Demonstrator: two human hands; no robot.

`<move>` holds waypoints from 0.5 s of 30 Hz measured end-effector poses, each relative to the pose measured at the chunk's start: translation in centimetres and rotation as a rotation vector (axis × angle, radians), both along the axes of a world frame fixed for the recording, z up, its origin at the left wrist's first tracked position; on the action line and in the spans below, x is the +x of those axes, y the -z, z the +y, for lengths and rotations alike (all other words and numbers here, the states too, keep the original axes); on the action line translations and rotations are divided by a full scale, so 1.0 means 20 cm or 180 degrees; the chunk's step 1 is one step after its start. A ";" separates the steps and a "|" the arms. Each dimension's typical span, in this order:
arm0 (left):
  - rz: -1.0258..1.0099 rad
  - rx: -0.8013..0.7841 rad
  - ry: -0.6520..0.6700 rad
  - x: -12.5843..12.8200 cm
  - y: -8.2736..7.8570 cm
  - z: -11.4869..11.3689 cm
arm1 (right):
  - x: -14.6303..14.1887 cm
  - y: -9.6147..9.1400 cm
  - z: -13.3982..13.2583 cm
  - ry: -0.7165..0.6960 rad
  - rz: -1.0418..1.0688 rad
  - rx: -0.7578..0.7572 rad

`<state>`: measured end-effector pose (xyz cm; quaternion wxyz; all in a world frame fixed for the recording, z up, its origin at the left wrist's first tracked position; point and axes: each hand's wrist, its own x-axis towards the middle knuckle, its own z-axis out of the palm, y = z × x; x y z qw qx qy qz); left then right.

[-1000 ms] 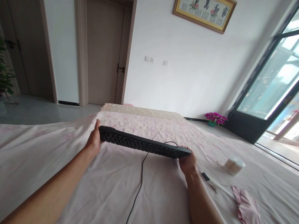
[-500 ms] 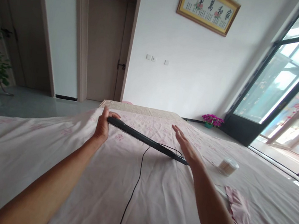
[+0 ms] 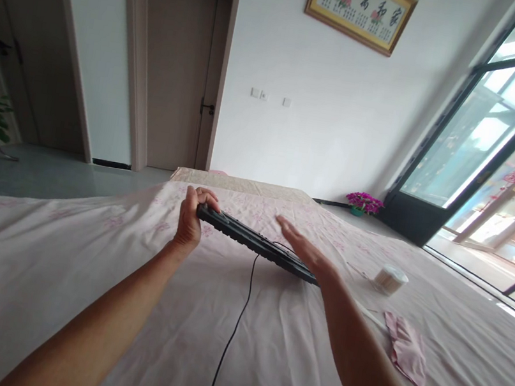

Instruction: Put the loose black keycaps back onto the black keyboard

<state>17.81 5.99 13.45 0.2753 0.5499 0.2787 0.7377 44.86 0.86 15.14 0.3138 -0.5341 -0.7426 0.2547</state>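
A black keyboard (image 3: 250,241) is tilted above the pink sheet, its left end raised and its right end low. My left hand (image 3: 190,218) grips that raised left end, fingers curled over the top edge. My right hand (image 3: 300,248) is flat with fingers stretched out, lying over the keyboard's right half; I cannot tell if it touches the keys. The keyboard's black cable (image 3: 230,337) trails down the sheet toward me.
The pink floral sheet (image 3: 81,270) covers a wide surface. A round container of cotton swabs (image 3: 390,280) and a folded pink cloth (image 3: 404,350) lie to the right. A door, a framed picture, potted flowers (image 3: 365,203) and glass doors stand beyond.
My right hand let go of the keyboard's right end and now lies flat over it. My left hand lifted the left end, tilting the keyboard, and shifted it slightly right.
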 end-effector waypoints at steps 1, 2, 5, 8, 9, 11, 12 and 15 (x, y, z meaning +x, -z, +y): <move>-0.0015 0.0004 -0.0005 0.00 0.00 0.00 | -0.02 0.02 0.00 -0.0227 -0.0164 -0.0241; -0.0014 0.0006 -0.0004 0.00 0.01 0.00 | -0.03 0.03 -0.01 -0.0403 -0.0311 -0.0433; 0.0015 0.0001 -0.0035 0.00 0.03 0.01 | -0.04 0.04 0.00 -0.0463 -0.0428 -0.0524; 0.0010 -0.0014 -0.0072 0.00 0.04 0.01 | -0.01 0.02 0.01 0.0026 -0.0078 0.0071; -0.0008 -0.0011 -0.0077 0.00 0.04 0.01 | 0.01 0.02 0.01 0.0314 0.0044 0.0358; -0.0033 0.0001 -0.0061 0.00 0.04 0.02 | 0.02 0.02 0.01 0.0621 0.0072 0.0577; -0.0046 0.0006 -0.0054 0.00 0.04 0.03 | 0.03 0.02 0.01 0.0503 -0.0045 0.0437; -0.0033 -0.0036 -0.0055 0.00 0.06 0.04 | 0.01 0.04 -0.02 -0.0373 -0.0499 -0.0356</move>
